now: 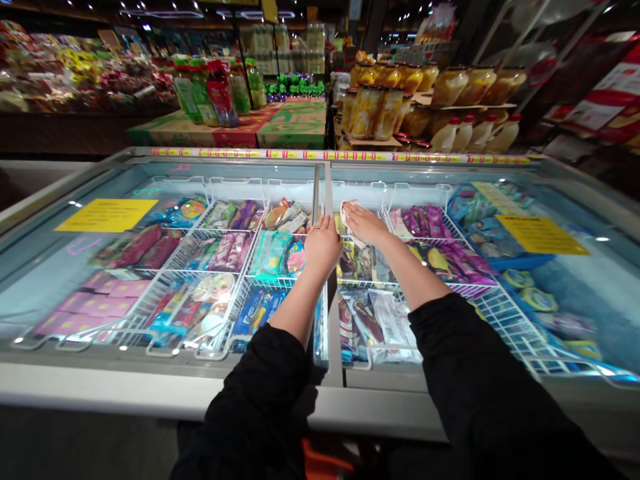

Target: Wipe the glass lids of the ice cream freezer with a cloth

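Observation:
My right hand (366, 225) presses a crumpled white wiping cloth (349, 207) against the right glass lid of a chest freezer, fingers bent over it. The cloth is partly hidden under the palm and could be paper. To its left, my left hand (323, 247) is closed over the upright middle frame (327, 190) where the two sliding lids meet; its fingertips are partly hidden. Below the glass, white wire baskets (257, 243) hold packaged ice creams, among them a teal pack (271, 255) near my left hand and purple packs (425, 220) right of my right hand.
Yellow notices (107, 215) lie on both lids. A price strip (300, 155) runs along the freezer's back edge. Behind stand bottles (223, 93) on cartons and jars of fruit (387, 110). The white front rim (150, 393) is nearest me; something orange (323, 460) shows below.

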Tool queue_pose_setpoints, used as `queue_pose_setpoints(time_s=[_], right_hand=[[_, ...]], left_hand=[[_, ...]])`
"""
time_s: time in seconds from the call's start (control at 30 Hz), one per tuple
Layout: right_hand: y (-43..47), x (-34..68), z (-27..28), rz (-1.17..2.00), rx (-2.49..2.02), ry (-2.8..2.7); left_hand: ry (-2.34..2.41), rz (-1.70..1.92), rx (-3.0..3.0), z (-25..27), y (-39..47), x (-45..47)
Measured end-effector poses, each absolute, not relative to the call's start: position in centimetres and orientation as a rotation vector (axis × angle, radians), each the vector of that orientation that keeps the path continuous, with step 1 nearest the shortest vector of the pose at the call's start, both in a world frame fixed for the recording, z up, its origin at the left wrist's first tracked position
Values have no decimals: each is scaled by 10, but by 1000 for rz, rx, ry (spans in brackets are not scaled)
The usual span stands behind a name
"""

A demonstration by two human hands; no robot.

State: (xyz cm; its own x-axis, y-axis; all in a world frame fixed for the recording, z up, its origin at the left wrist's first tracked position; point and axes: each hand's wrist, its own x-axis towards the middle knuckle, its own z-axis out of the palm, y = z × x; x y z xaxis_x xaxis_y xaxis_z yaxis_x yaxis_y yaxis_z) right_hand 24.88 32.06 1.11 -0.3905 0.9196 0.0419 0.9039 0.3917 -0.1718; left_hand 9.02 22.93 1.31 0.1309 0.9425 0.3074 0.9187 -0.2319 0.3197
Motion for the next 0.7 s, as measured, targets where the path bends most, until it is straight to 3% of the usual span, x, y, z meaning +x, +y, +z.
queue_pose_setpoints(time_s=[0.27,0.53,0.7], right_hand=[[312,276,-3,242,-1353,-2611],[342,256,8,154,-1769,-2420],[318,243,10,194,-1700,-2499]], left_hand=[[1909,683,2322,13,230,90],[1934,657,2330,17,226,94],[1929,649,2324,17,227,92]])
